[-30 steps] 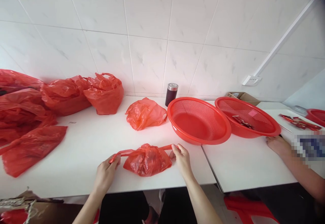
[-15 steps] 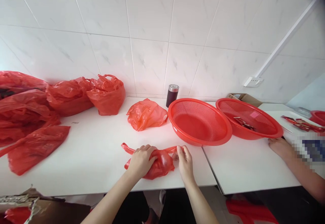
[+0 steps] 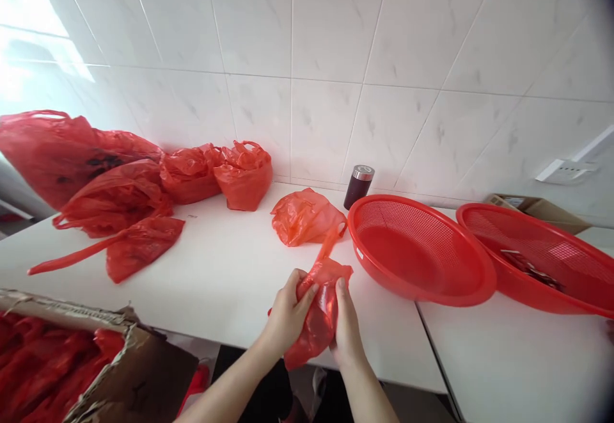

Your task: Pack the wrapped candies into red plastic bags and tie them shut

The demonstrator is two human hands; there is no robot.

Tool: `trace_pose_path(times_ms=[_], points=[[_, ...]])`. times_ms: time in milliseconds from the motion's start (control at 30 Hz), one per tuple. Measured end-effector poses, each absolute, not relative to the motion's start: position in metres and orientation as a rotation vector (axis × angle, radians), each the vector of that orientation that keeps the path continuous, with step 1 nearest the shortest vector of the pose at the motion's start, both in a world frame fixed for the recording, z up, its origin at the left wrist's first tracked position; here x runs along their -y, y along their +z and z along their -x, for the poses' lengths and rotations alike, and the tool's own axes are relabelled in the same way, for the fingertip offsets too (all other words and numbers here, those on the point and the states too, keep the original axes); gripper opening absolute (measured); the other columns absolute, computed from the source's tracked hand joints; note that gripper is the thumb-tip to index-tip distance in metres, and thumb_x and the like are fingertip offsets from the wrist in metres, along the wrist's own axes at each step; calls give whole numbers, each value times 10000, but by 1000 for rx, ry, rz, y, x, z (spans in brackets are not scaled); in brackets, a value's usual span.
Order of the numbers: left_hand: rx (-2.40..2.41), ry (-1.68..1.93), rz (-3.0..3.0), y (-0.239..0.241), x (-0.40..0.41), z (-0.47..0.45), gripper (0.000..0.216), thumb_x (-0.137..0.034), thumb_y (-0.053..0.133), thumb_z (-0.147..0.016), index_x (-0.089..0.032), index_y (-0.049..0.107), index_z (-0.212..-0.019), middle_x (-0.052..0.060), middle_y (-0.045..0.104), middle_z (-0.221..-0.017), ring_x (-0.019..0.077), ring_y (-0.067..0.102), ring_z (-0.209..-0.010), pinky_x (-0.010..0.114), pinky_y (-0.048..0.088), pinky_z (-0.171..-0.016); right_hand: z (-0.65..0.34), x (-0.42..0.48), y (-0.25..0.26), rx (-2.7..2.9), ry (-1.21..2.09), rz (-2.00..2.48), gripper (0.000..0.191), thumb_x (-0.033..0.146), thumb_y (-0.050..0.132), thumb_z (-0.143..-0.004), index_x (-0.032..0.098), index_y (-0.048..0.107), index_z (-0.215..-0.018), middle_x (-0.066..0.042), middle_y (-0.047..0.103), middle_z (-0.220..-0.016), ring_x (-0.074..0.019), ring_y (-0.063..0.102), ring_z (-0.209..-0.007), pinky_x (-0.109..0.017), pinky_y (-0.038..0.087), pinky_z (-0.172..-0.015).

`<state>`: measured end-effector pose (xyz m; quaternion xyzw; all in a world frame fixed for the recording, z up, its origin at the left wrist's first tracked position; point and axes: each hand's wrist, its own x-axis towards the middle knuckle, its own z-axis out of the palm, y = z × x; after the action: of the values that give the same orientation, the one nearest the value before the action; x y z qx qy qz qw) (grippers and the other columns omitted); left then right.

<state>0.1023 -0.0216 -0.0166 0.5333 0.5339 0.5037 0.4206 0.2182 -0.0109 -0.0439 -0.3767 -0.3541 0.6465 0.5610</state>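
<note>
Between my two hands is a small red plastic bag, bunched up over the front part of the white table. My left hand grips it from the left, thumb on top. On the right side, my right hand closes around it with the thumb up along its edge. One handle of the bag sticks up towards the back. What lies inside the bag cannot be made out. Just behind lies another crumpled red plastic bag, and a red perforated basket stands to the right.
Several red plastic bags stand along the left and back. A dark tumbler is by the wall. A second red basket holds small packets, with a cardboard box behind. At lower left, an open carton holds red bags.
The bag has been lifted and turned, its handle now pointing back. My right hand went from the handle to the bag's side. The view swung left, showing more of the carton.
</note>
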Motion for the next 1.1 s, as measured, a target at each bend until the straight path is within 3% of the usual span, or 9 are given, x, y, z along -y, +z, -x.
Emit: trace_pose_path(times_ms=[367,800,967,1100], points=[[-1204,1286,-1198,-19,27,-107,219,-425,522,-894,-211,481,-868,1,574,-816,147,546,-725,256,480,-674,-216,15,-34,731,1495,945,416,578,488,-881,217,619,-1041,-74,707,-969,-218,676,-771,-299,511,-557],[-1189,1299,-1238,-24,31,-110,202,-404,490,-920,-209,491,-867,-1,580,-837,142,542,-759,261,483,-725,-216,15,-43,647,1470,868,272,486,586,-857,238,609,-965,-27,695,-910,-208,668,-778,-313,532,-640],[-1367,1305,-1383,-13,22,-99,234,-419,495,-888,-197,491,-814,-4,584,-747,140,561,-677,251,496,-642,-216,13,-43,701,1573,838,355,522,563,-866,220,616,-1045,-64,698,-987,-221,670,-831,-312,529,-631],[-1694,1417,-1386,26,-1,-41,281,-484,433,-890,-207,477,-881,-18,563,-718,143,562,-621,247,470,-581,-225,7,-51,980,1664,949,434,562,590,-837,194,601,-1068,-78,696,-940,-192,659,-745,-282,508,-588]])
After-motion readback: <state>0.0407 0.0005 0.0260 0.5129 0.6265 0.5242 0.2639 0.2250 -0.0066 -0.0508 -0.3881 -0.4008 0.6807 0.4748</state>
